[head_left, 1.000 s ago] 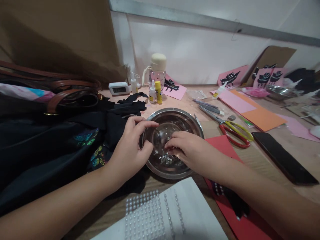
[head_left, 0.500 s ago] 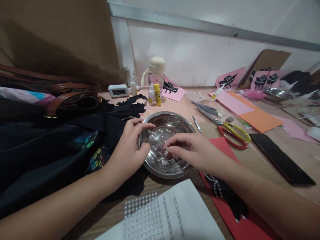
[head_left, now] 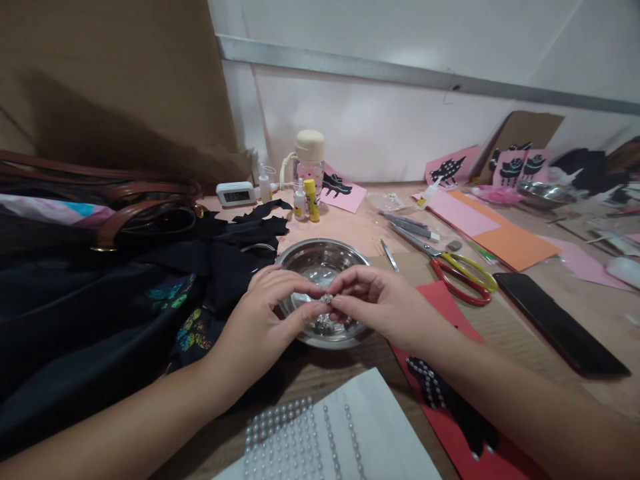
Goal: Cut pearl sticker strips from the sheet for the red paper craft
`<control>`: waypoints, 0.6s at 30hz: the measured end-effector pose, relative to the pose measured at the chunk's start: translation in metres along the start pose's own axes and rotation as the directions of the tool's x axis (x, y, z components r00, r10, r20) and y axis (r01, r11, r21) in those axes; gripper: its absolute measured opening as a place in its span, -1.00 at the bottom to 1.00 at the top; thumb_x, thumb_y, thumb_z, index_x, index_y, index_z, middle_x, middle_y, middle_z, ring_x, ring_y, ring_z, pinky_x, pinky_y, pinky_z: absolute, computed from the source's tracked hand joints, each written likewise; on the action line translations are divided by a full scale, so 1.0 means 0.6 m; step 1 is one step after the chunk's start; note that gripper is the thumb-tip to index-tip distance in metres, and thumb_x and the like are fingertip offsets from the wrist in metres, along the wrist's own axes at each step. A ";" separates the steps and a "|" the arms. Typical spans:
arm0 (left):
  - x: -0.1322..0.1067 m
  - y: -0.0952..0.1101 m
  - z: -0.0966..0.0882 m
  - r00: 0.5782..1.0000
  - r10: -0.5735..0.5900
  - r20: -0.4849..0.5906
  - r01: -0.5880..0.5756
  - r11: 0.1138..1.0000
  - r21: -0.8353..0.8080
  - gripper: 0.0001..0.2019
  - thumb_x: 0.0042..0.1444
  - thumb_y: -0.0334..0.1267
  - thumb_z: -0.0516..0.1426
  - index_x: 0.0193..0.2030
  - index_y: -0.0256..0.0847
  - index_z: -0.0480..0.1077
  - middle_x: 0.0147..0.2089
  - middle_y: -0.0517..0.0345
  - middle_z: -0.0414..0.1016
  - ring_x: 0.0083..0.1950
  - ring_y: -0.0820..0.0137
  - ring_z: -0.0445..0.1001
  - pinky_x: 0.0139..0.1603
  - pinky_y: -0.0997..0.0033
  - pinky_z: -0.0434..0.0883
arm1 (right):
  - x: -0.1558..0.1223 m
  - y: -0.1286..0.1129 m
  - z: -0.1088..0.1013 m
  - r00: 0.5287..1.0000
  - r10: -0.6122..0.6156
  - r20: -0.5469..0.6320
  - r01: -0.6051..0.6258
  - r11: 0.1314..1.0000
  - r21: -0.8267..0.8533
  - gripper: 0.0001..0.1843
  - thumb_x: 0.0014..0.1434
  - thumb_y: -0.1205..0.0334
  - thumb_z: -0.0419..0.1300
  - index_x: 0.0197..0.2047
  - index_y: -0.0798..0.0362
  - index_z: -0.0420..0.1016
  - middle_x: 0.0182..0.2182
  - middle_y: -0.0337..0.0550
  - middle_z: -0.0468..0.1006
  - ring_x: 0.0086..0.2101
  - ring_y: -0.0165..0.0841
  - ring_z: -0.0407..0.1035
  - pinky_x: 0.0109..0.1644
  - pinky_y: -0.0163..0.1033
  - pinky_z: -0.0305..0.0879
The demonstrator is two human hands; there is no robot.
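Over a round metal bowl (head_left: 345,245), both my hands meet at the fingertips. Between them is a small, shiny, clear rhinestone piece (head_left: 327,299). My left hand (head_left: 263,327) pinches it from one side with thumb and forefinger. My right hand (head_left: 375,300) pinches the other side, its remaining fingers curled. More glittering pieces (head_left: 324,323) lie in the bowl, partly hidden by my fingers. Nearer me is a sheet of stick-on pearls (head_left: 283,443) on white paper (head_left: 385,427). A black cut-out with pearl rows (head_left: 450,407) rests on red card (head_left: 430,307) under my right forearm.
Tweezers (head_left: 389,255), red-and-yellow-handled scissors (head_left: 463,277) and a black phone (head_left: 560,323) lie to the right. Behind the bowl stand glue bottles (head_left: 300,202), a glue stick (head_left: 312,201), a drinking bottle (head_left: 309,157) and a small clock (head_left: 236,194). Black fabric and a bag (head_left: 107,213) fill the left.
My right hand has lifted from inside the bowl with the rhinestone piece. My left hand has left the bowl's rim and closed on the piece too. The view has tilted slightly up.
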State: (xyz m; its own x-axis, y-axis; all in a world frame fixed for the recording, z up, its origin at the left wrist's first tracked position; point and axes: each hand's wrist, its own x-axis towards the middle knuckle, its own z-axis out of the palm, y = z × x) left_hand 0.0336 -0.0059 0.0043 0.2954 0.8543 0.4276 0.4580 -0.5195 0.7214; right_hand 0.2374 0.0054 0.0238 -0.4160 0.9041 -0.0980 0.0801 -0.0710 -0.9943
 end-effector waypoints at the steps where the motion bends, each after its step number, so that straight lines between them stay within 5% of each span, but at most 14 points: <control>1: 0.000 -0.001 0.000 1.000 -0.020 0.003 0.020 1.000 -0.018 -0.94 0.23 -0.19 0.25 -0.20 -0.04 0.56 -0.17 0.23 0.66 -0.05 0.27 0.57 0.31 -0.01 0.22 | -0.002 0.001 0.002 0.999 -0.032 -0.022 0.031 0.999 -0.039 -0.92 0.14 0.31 0.32 -0.26 0.03 0.52 -0.45 -0.29 0.59 -0.40 -0.44 0.49 -0.29 -0.31 0.40; 7: 0.001 -0.006 0.001 0.996 -0.087 0.019 0.088 0.994 -0.064 -0.92 0.19 -0.18 0.25 -0.25 0.01 0.61 -0.23 0.25 0.68 -0.13 0.28 0.59 0.41 -0.10 0.13 | -0.007 -0.001 0.011 0.993 -0.104 -0.059 0.095 0.985 -0.142 -0.95 0.15 0.29 0.28 -0.27 0.02 0.53 -0.40 -0.26 0.60 -0.36 -0.41 0.49 -0.25 -0.25 0.43; 13: 0.006 -0.004 -0.004 0.972 -0.234 0.034 0.236 0.964 -0.125 -0.86 0.18 -0.14 0.21 -0.21 0.07 0.64 -0.20 0.25 0.71 0.19 0.12 0.49 0.45 -0.23 0.07 | -0.002 0.003 0.003 0.989 -0.120 -0.082 0.114 0.991 -0.075 -0.85 0.27 0.24 0.18 -0.14 0.01 0.57 -0.35 -0.21 0.64 -0.31 -0.38 0.54 -0.17 -0.20 0.49; 18: 0.008 0.001 -0.009 0.959 -0.279 0.044 0.282 0.946 -0.159 -0.83 0.19 -0.16 0.20 -0.17 0.13 0.63 -0.15 0.32 0.70 0.18 0.14 0.52 0.45 -0.25 0.08 | -0.002 0.003 0.003 0.987 -0.150 -0.063 0.147 0.988 -0.054 -0.87 0.27 0.29 0.16 -0.12 0.02 0.50 -0.34 -0.20 0.63 -0.29 -0.38 0.55 -0.17 -0.20 0.50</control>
State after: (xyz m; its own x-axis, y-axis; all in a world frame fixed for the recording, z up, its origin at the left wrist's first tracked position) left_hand 0.0308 -0.0024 0.0098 0.1921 0.9637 0.1852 0.3831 -0.2474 0.8900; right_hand 0.2367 0.0034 0.0221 -0.3651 0.9293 0.0552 0.0672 0.0855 -0.9941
